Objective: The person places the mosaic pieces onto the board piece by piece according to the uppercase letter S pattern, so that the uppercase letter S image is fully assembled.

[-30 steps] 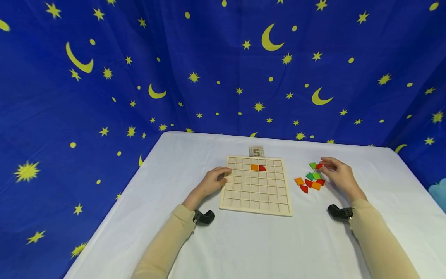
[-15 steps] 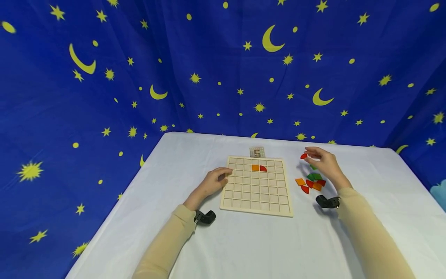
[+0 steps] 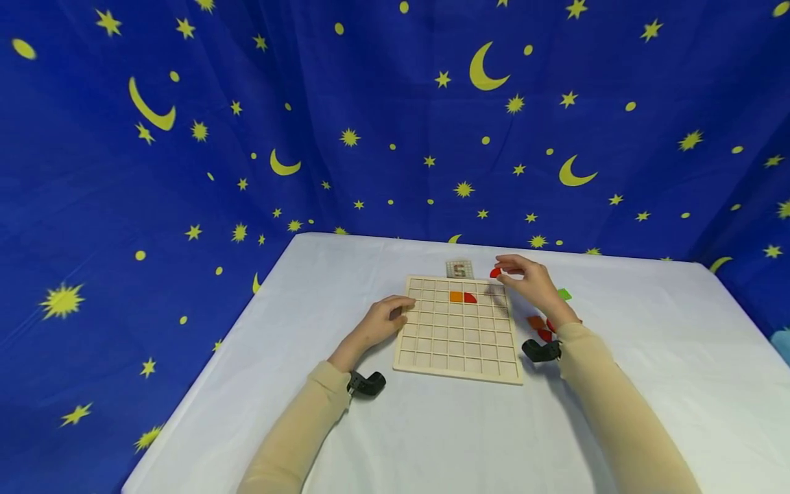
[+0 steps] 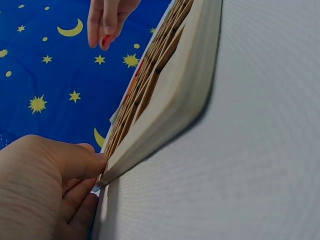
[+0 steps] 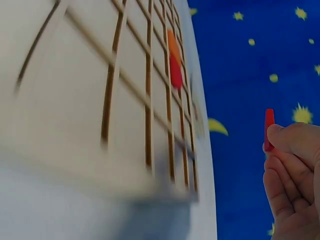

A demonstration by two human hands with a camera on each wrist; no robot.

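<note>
My right hand point(image 3: 532, 280) pinches a red quarter-circle tile point(image 3: 496, 273) between thumb and fingers. In the head view, it is raised at the upper right corner of the square wooden grid board point(image 3: 457, 376). The right wrist view shows the held tile point(image 5: 269, 130) edge-on. Side by side in the upper rows of the board sit an orange square tile point(image 3: 456, 296) and another red quarter-circle tile point(image 3: 470, 298). Over at the board's left edge, my left hand point(image 3: 379, 321) rests with relaxed fingertips against the rim; its thumb point(image 4: 82, 161) touches the frame.
Just behind the board lies a small gridded card point(image 3: 459, 269) with an S-like figure. Loose tiles, including a green one point(image 3: 564, 294) and an orange one point(image 3: 535, 322), lie right of the board, partly hidden by my right forearm. A white cloth point(image 3: 432, 432) covers the table.
My right hand has lifted the red quarter-circle tile from the loose pile and carried it left to the board's upper right corner. The left hand stays at the board's edge.
</note>
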